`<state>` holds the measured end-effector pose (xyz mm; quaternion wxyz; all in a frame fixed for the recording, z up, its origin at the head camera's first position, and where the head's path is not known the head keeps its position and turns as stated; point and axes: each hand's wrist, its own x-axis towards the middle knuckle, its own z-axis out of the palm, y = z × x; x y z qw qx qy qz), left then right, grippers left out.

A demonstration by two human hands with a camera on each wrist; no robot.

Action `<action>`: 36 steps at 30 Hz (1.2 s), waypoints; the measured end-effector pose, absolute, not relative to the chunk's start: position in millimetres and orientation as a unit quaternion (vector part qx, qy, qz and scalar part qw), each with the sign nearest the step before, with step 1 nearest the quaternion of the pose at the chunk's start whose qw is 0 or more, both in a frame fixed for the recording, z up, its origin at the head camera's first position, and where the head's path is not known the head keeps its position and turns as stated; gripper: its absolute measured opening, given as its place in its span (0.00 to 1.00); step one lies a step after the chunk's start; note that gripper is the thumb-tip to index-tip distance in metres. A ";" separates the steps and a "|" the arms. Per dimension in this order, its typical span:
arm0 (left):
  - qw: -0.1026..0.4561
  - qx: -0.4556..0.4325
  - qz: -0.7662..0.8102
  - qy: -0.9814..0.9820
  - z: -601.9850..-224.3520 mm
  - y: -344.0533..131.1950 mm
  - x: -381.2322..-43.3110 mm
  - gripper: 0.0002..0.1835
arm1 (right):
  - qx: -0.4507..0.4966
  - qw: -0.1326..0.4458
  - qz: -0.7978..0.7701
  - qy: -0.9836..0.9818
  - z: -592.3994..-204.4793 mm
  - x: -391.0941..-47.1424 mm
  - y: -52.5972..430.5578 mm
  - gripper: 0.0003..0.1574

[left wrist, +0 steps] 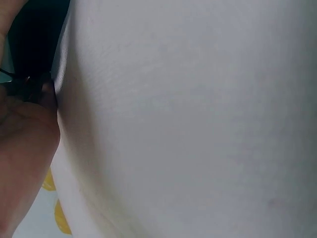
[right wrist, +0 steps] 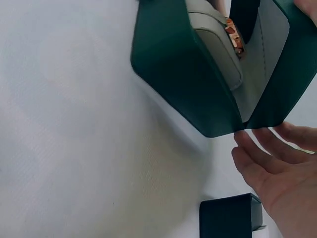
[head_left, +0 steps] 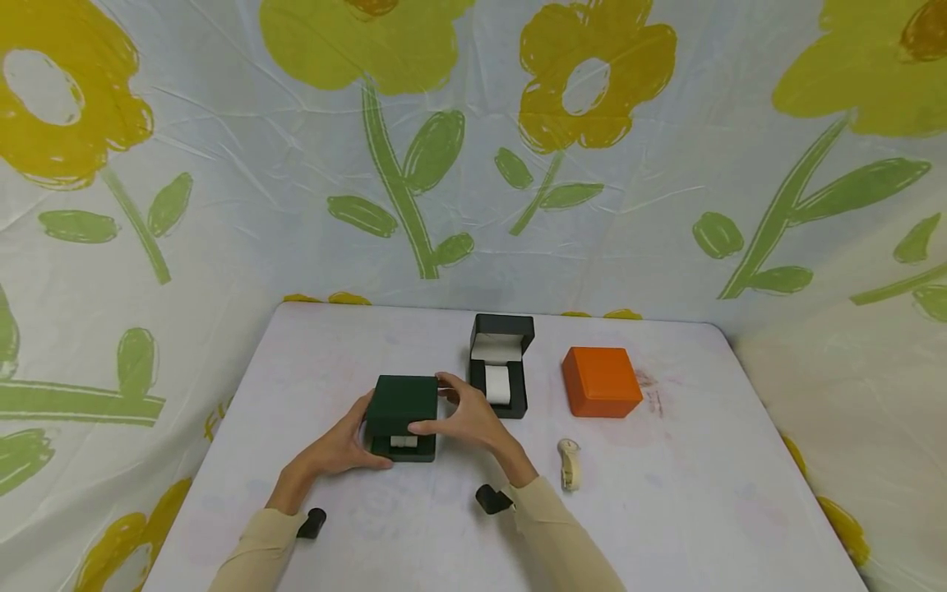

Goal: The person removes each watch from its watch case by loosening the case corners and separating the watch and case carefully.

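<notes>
Both hands are on a green watch box (head_left: pixel 402 401), whose lid stands partly raised. My left hand (head_left: pixel 334 444) grips its left side, thumb along the front lower edge. With the thumb on the lid's front edge and fingers behind, my right hand (head_left: pixel 473 418) holds the right side. The right wrist view shows a pale cushion (right wrist: pixel 213 47) inside, with a rose-gold-coloured watch part (right wrist: pixel 234 37) on it; the rest is hidden. In the left wrist view the left hand (left wrist: pixel 25 144) shows only partly, beside a dark part of the box.
A black watch box (head_left: pixel 503 330) stands with its lid up and a white cushion inside, just right of the right hand. Farther right sits a closed orange box (head_left: pixel 602 382). A cream-coloured watch (head_left: pixel 570 464) lies nearer on the white table (head_left: pixel 688 493). Flower-printed cloth hangs around.
</notes>
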<state>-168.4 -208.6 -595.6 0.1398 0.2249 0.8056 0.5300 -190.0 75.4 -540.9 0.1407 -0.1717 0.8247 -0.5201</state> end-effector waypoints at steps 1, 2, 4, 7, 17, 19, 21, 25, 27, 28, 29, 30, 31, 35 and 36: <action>0.138 0.226 0.529 0.806 -596.0 -208.6 -168.5 0.72 | -0.166 0.144 -0.523 0.824 -540.4 -190.5 75.1 0.68; 0.138 0.225 0.530 0.805 -596.3 -208.5 -168.7 0.72 | -0.161 0.146 -0.525 0.823 -539.8 -191.0 74.6 0.67; 0.135 0.227 0.530 0.806 -597.4 -208.6 -169.0 0.72 | -0.153 0.146 -0.528 0.822 -538.7 -192.6 73.7 0.64; 0.130 0.225 0.529 0.808 -599.0 -208.6 -169.3 0.70 | -0.141 0.148 -0.531 0.822 -537.0 -194.8 72.5 0.62; 0.119 0.213 0.513 0.823 -597.5 -208.3 -168.2 0.65 | -0.108 0.145 -0.535 0.825 -526.8 -199.8 67.5 0.57; 0.123 0.208 0.512 0.824 -597.6 -207.6 -168.3 0.65 | -0.100 0.143 -0.532 0.829 -525.1 -201.1 66.3 0.55; 0.126 0.202 0.514 0.824 -597.9 -207.0 -167.9 0.66 | -0.090 0.144 -0.529 0.832 -523.4 -202.8 65.1 0.55; 0.133 0.198 0.514 0.824 -598.3 -206.3 -167.1 0.68 | -0.062 0.153 -0.521 0.838 -520.8 -208.7 61.4 0.60; 0.135 0.202 0.513 0.824 -598.6 -205.8 -166.9 0.70 | -0.043 0.160 -0.520 0.838 -518.0 -211.2 59.6 0.61; 0.137 0.203 0.511 0.824 -598.5 -205.5 -166.9 0.71 | -0.035 0.163 -0.520 0.838 -516.6 -212.6 58.7 0.62; 0.140 0.201 0.512 0.823 -598.4 -205.3 -166.9 0.72 | -0.029 0.167 -0.520 0.837 -514.9 -213.6 58.1 0.62; 0.141 0.200 0.512 0.823 -598.4 -205.2 -166.9 0.72 | -0.025 0.172 -0.520 0.836 -513.8 -214.8 57.6 0.62; 0.144 0.198 0.511 0.824 -598.4 -205.0 -166.9 0.72 | -0.023 0.177 -0.520 0.835 -512.6 -215.9 57.4 0.61; 0.151 0.187 0.511 0.825 -597.9 -205.4 -166.0 0.72 | -0.019 0.192 -0.514 0.836 -508.1 -219.9 56.8 0.58; 0.151 0.187 0.512 0.825 -597.8 -205.4 -165.7 0.72 | -0.019 0.196 -0.514 0.835 -507.6 -220.8 56.7 0.57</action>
